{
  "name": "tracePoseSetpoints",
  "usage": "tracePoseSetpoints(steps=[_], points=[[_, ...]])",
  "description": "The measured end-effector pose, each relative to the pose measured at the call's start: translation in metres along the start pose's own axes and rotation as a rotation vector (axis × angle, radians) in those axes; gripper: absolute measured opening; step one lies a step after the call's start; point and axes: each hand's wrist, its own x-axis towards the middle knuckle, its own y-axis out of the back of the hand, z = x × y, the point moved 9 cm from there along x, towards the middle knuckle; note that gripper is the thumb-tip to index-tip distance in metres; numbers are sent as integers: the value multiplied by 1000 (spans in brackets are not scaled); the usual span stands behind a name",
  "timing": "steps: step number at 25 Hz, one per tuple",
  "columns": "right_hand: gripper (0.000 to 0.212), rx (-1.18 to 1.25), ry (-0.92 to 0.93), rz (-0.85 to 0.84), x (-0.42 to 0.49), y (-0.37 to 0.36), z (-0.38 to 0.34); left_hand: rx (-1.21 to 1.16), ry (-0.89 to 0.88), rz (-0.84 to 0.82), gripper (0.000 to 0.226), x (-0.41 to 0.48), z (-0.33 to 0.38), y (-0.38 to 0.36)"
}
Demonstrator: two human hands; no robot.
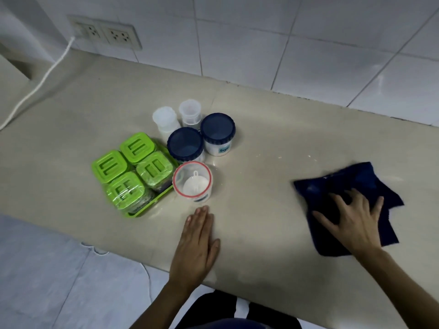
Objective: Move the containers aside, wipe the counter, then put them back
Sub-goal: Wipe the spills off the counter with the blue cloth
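The containers are grouped at the left-middle of the beige counter (273,138). A green tray (147,207) holds several green-lidded boxes (137,147). Behind them stand two blue-lidded jars (218,128) (185,143) and two small translucent jars (165,118) (190,111). A clear jar with a red rim (192,180) has a white scoop inside. My left hand (197,245) lies flat on the counter, fingers together, just in front of the red-rimmed jar and not touching it. My right hand (351,219) presses with spread fingers on a dark blue cloth (342,184) at the right.
Small crumbs (308,156) lie on the counter between the jars and the cloth. A tiled wall runs along the back, with double sockets (107,33) and a white cable (42,79) at the far left. The counter's front edge runs under my wrists.
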Motion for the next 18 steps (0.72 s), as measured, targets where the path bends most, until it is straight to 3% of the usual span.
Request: tracePoseSetpoints(steps=[3,6,8,11,13,15,18], points=[[102,23,-54,-37,26,-2,-4,-55,-95,-6,58,12,20,-3],[107,85,-120,-21,24,-16,-38,-73,-83,-22,58,24,27,-8],[103,75,50,11,22,-19,-105,-66,-60,-18,58,26,24,-9],[86,70,483,60,6,-20,-225,-40,-8,21,56,24,18,-6],[75,60,629,88,7,-18,-249,-66,22,37,57,22,14,-4],[69,77,548,136,37,-8,-214,-75,2,31,57,24,16,-7],[72,170,122,76,98,-2,-103,-31,-29,-3,56,25,18,-14]])
